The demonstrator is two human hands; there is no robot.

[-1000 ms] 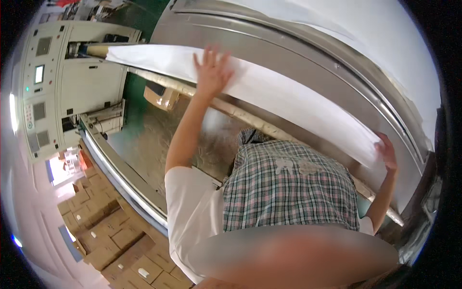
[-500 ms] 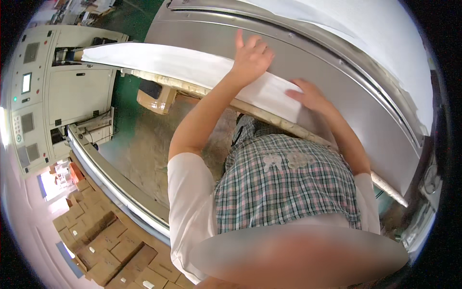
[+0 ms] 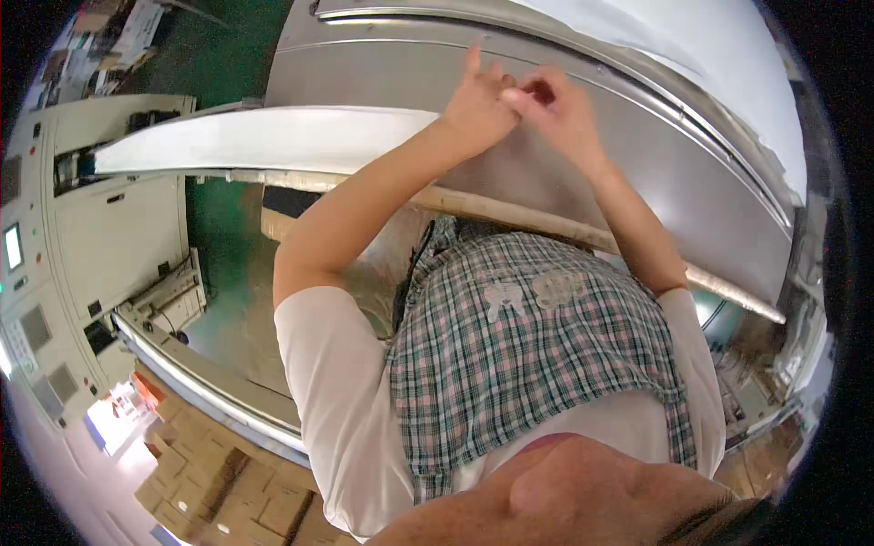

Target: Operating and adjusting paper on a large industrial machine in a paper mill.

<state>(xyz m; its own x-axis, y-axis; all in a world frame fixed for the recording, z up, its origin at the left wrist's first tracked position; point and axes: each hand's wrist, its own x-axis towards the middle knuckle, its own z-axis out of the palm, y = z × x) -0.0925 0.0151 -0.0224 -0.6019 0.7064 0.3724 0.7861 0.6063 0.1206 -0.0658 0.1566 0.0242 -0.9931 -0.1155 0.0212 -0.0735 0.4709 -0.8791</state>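
From the head camera, looking down past a checked cloth apron (image 3: 533, 364) with two pale, furry-looking patches on its front, I see both bare hands brought together above a smooth sheet of grey metal (image 3: 655, 214). The left hand (image 3: 482, 114) has one finger pointing up and the others curled; the right hand (image 3: 566, 114) is bent in toward it, its thumb and fingertips meeting the left one's fingers. A dark hollow shows inside the right hand's curl, and I can't make out whether anything is pinched there.

The long white band (image 3: 273, 141), flat and softly smooth, lies to the left, running from the cream metal cabinet (image 3: 123, 214) to just behind the left forearm, narrower at the cabinet end. Whether it is paper or cloth, I can't say.

Nearer the body, a slim pale bar (image 3: 482, 207) with a mottled, wrapped-looking surface crosses in front of the apron. Beyond the hands a shiny ridged rail (image 3: 546, 45) edges the metal, with a loose white sheet (image 3: 728, 77) past it. Lower left, boxy brown cartons (image 3: 214, 487) sit packed together.
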